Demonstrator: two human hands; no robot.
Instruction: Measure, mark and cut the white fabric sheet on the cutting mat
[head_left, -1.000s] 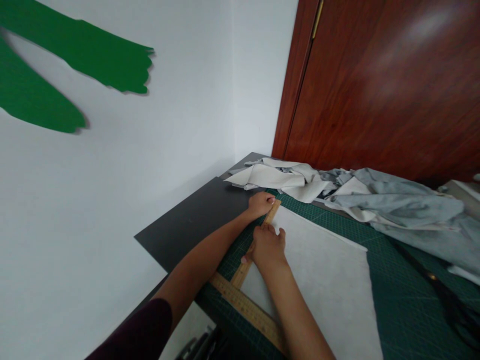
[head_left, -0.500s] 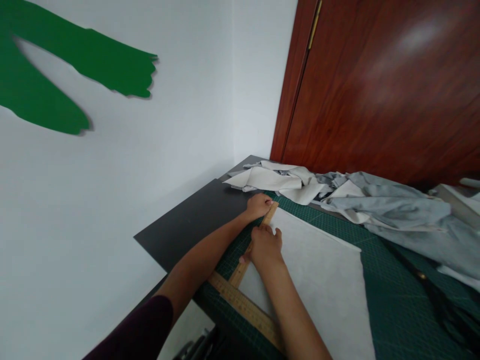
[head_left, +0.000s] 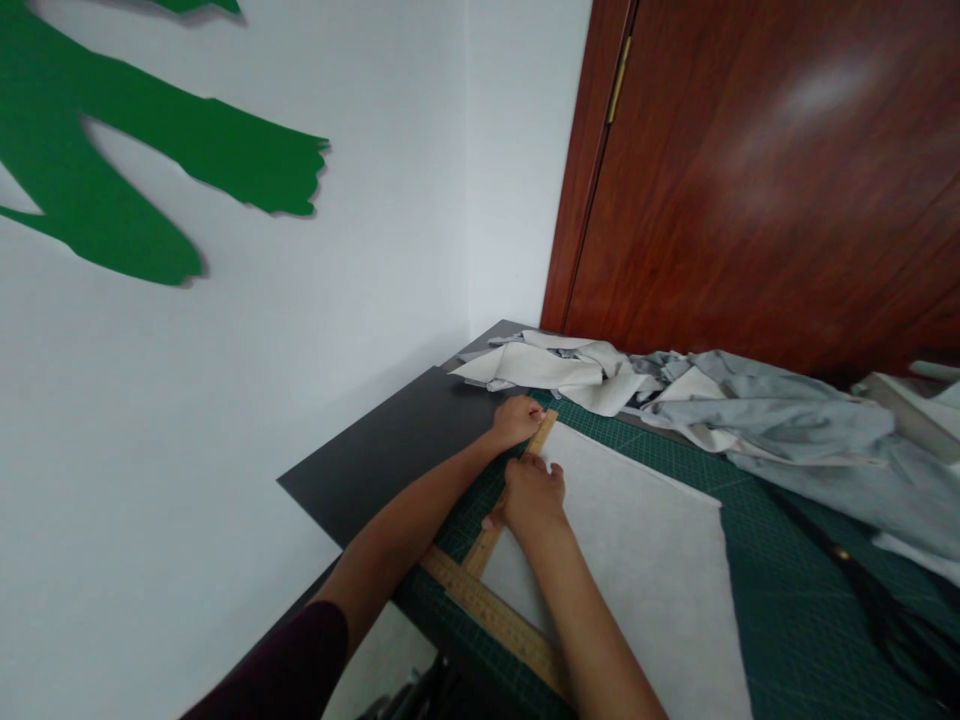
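Note:
A wooden ruler [head_left: 489,535] lies along the left edge of a white cloth [head_left: 637,550] on a green cutting mat [head_left: 780,600]. My left hand [head_left: 517,420] is at the ruler's far end, its fingers closed; whether they pinch anything is too small to tell. Nearer to me, my right hand [head_left: 534,492] rests on the ruler's middle with fingers apart, thumb on the left side and fingertips over the far part. A second, wider wooden ruler [head_left: 499,622] crosses the near end of the first and runs along the cloth's near edge, partly under my right forearm.
Crumpled white cloth [head_left: 555,365] and grey-blue cloth [head_left: 795,405] lie along the back, before a reddish wooden door [head_left: 750,180]. Black scissors [head_left: 862,580] lie on the mat at the right. A dark board [head_left: 390,450] borders the white wall at the left.
The view has shifted slightly, so the whole scene sits a little lower. Both hands keep their places along the ruler.

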